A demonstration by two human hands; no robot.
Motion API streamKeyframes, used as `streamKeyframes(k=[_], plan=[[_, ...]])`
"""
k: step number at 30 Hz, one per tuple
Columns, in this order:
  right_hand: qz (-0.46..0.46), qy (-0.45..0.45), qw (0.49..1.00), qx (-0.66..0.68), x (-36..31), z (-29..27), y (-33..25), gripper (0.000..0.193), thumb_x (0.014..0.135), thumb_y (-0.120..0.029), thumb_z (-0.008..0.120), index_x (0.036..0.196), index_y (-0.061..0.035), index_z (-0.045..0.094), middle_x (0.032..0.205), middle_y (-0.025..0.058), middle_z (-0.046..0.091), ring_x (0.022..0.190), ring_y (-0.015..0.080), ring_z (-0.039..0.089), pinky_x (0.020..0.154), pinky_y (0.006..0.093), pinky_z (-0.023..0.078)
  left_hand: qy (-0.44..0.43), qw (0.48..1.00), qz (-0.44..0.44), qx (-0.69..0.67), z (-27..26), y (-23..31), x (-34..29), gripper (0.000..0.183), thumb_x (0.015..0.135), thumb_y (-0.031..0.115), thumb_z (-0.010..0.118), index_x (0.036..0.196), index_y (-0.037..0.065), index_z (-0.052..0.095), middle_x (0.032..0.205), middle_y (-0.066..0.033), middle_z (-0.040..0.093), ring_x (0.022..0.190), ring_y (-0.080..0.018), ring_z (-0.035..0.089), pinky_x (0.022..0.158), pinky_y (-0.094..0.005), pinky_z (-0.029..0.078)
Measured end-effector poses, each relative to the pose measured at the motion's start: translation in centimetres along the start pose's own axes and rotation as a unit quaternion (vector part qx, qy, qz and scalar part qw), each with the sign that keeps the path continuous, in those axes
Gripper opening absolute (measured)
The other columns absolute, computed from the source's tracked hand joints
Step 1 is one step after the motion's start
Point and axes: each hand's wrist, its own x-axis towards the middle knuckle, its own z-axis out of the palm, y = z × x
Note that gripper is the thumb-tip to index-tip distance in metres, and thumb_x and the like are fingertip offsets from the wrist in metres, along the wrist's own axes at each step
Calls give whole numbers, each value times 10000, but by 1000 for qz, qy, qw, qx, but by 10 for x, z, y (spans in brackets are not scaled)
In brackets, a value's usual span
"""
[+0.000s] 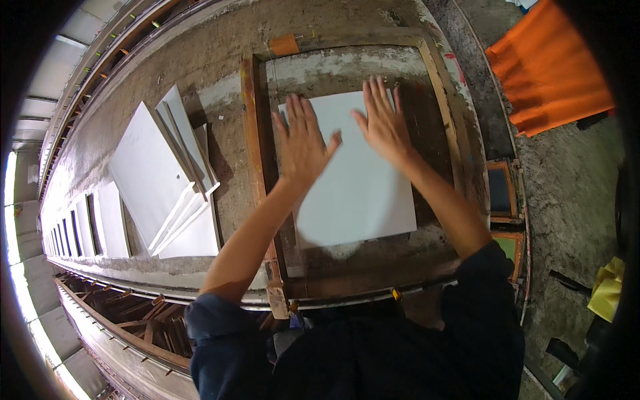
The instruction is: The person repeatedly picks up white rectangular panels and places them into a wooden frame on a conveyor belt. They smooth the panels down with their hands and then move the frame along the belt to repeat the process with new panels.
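A white rectangular sheet (360,193) lies on the stained table inside a worn wooden frame (251,127). My left hand (303,147) is over the sheet's left edge, fingers stretched forward and thumb apart. My right hand (385,130) is near its far right corner, flat with fingers extended. Both hands are slightly blurred, and neither grips anything. Whether the palms press on the sheet or hover just above it, I cannot tell. A small orange patch (285,45) sits on the frame's far left corner.
Left of the frame lies an untidy pile of white sheets (148,170), with more sheets (110,213) in a row farther along the long table (220,27). An orange cloth (553,73) hangs at the far right. Small framed panels (501,190) stand beside the table's right end.
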Motion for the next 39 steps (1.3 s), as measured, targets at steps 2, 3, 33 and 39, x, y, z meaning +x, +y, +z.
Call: streamKeyframes(k=[2, 3, 33, 39], plan=[[-35, -42, 997, 53, -47, -23, -23, 606, 915, -340, 446, 1340, 69, 306, 1418, 222, 290, 1336, 325, 256, 1090, 472, 182, -63, 995, 66, -44, -13, 22, -51, 800, 868, 492, 359, 1372, -107, 191, 1442, -309, 136, 1367, -422, 55, 1068, -594, 36], [-54, -67, 994, 67, -68, -39, -32, 607, 905, -328, 465, 1336, 71, 311, 1415, 229, 290, 1334, 333, 258, 1090, 469, 187, -88, 989, 95, -65, -21, 35, -74, 790, 867, 487, 359, 1381, -87, 187, 1448, -299, 126, 1368, -420, 52, 1059, -611, 38], [360, -233, 872, 236, -152, -151, 108, 625, 742, -184, 690, 1253, 64, 430, 1230, 234, 510, 1087, 319, 534, 924, 380, 402, 53, 907, -180, -377, -104, -24, -104, 721, 663, 85, 678, 1296, -61, 365, 1133, -285, 411, 1010, -401, 462, 883, -421, 428], [377, -103, 802, 451, -135, -254, 138, 758, 737, -236, 706, 1305, 96, 329, 1199, 196, 496, 1074, 242, 511, 870, 307, 410, 109, 863, -146, -471, -140, -9, -55, 786, 633, 72, 663, 1345, -28, 346, 1112, -254, 467, 1095, -352, 430, 926, -387, 396]])
